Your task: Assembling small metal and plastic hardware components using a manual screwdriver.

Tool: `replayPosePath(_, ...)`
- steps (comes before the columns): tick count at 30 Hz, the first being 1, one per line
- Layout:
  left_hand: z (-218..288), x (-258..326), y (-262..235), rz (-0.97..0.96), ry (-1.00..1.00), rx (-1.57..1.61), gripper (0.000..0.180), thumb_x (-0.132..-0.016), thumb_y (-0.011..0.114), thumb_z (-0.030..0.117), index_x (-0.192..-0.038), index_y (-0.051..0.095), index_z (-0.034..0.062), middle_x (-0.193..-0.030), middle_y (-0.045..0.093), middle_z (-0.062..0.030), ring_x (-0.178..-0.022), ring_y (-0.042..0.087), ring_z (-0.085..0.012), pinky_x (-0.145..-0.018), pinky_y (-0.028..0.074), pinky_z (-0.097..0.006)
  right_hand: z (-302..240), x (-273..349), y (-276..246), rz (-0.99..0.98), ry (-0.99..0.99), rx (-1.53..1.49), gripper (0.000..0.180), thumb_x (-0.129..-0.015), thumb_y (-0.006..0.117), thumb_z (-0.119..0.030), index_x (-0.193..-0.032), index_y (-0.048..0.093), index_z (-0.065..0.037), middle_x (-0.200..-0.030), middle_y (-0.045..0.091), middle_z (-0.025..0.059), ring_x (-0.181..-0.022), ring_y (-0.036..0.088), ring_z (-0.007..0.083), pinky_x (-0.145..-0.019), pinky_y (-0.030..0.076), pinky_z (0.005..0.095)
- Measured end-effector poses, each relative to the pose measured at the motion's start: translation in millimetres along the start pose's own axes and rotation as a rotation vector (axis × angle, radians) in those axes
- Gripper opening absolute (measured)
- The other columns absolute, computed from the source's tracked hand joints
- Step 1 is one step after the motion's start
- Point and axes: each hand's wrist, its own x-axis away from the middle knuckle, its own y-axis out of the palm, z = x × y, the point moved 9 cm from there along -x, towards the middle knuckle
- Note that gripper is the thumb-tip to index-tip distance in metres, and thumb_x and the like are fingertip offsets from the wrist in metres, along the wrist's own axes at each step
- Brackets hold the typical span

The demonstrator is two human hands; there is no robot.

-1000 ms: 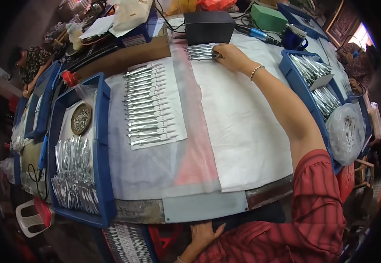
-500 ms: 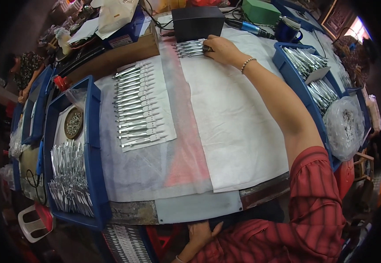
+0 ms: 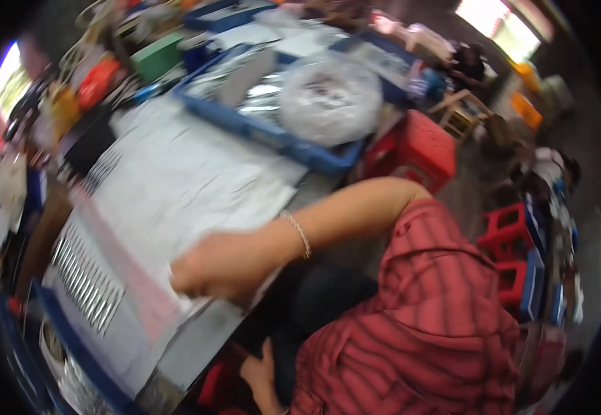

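My right hand (image 3: pixel 221 266) is smeared by motion above the front edge of the white cloth (image 3: pixel 197 166), its fingers seemingly curled; whether anything is in them cannot be made out. Low down by my lap, my left hand (image 3: pixel 257 370) has its thumb stretched apart and shows nothing held. A row of slim silver metal tools (image 3: pixel 87 280) lies at the left on pale sheeting. Farther back, a smaller group of similar tools (image 3: pixel 101 171) sits on the cloth beside a black box (image 3: pixel 86 144).
A blue tray (image 3: pixel 245 128) with silver tools and a clear plastic bag (image 3: pixel 331 97) stands at the table's far right. Another blue tray (image 3: pixel 72 346) is at the lower left. Red stools (image 3: pixel 421 149) stand beyond the table, and a green box (image 3: pixel 159 57) is at the back.
My right hand has left the tools by the black box and come back toward the table's front edge. The view has swung right, bringing the red stools into sight.
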Motion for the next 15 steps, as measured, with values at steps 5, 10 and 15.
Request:
replayPosePath(5,39.5,-7.6,-16.7,-0.002,0.059,0.014,0.081,-0.077,0.064,0.058,-0.119,0.049,-0.0103,-0.109,0.054,-0.0366,-0.106,0.054,-0.0451,-0.088,0.044,-0.048,-13.4,127.3,23.3,0.140,0.185,-0.044,0.021,-0.083,0.062,-0.014,-0.100,0.053,-0.006,-0.092,0.052,0.0138,-0.077,0.057,0.0340,-0.066,0.048,0.0418)
replayPosePath(10,22.1,-4.7,0.0,-0.002,-0.042,-0.002,0.067,-0.078,0.064,0.057,-0.068,0.061,-0.0091,-0.070,0.060,-0.0318,-0.072,0.061,-0.0468,-0.067,0.047,-0.052,-2.7,218.1,-0.7,0.334,0.552,0.141,0.020,-0.077,0.063,-0.008,-0.096,0.059,-0.005,-0.088,0.056,0.0133,-0.084,0.059,0.0321,-0.069,0.050,0.0391)
replayPosePath(15,32.3,6.8,-8.5,0.152,0.061,-0.004,0.064,-0.080,0.063,0.055,-0.087,0.059,-0.0085,-0.076,0.059,-0.0320,-0.075,0.057,-0.0492,-0.070,0.045,-0.054,23.3,267.2,-45.9,0.559,0.644,0.389,0.021,-0.077,0.064,0.000,-0.098,0.060,-0.004,-0.087,0.058,0.0131,-0.076,0.061,0.0304,-0.063,0.050,0.0347)
